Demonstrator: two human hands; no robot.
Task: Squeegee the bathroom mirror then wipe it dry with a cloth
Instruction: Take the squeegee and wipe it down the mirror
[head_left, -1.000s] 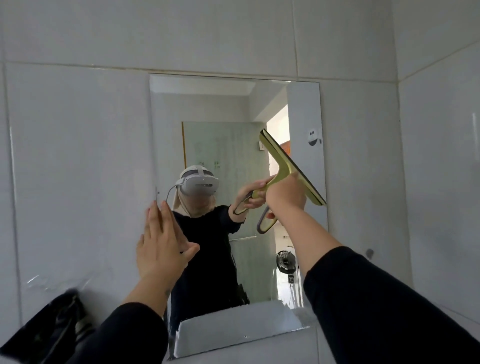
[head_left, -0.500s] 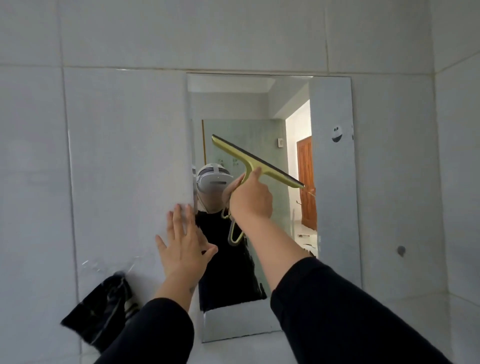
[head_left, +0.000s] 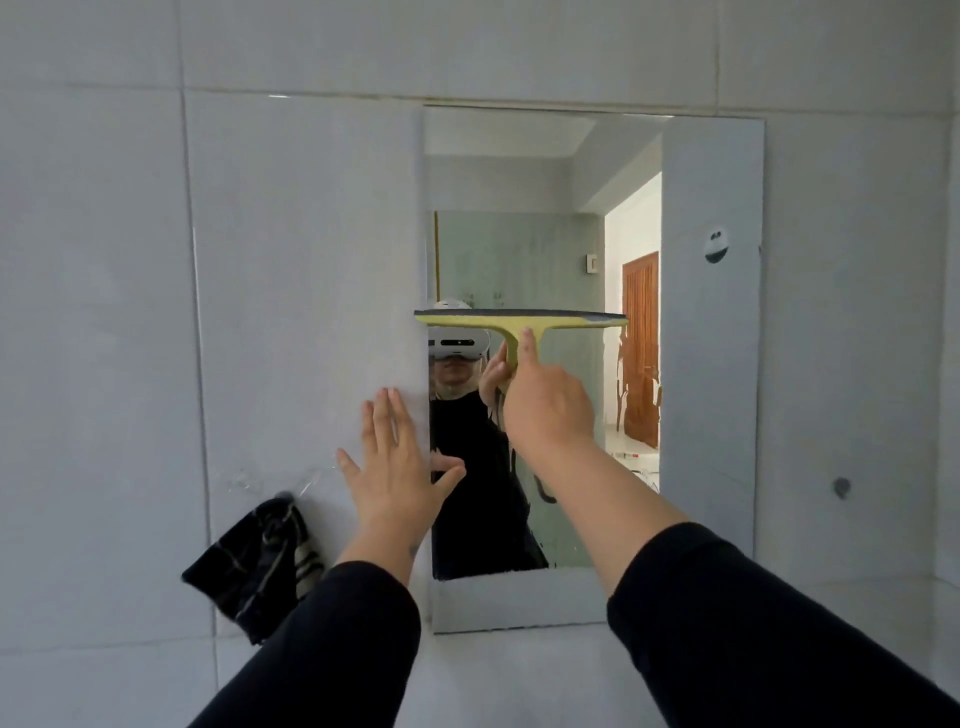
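mirror: frameless rectangular wall mirror (head_left: 711, 364), upright on grey tile
squeegee: yellow-green T-shaped squeegee w/ dark blade (head_left: 519, 319), blade level, on glass left-centre
cloth: dark crumpled cloth (head_left: 254, 566), hanging on wall, left of mirror

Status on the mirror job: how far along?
Done: nothing clearly finished; streaks and drips show on the mirror. In hand: right hand holds the yellow-green squeegee, blade level at mid-height; left hand lies flat at the mirror's left edge. Left: finishing squeegee passes, then drying with the dark cloth hanging on the wall.
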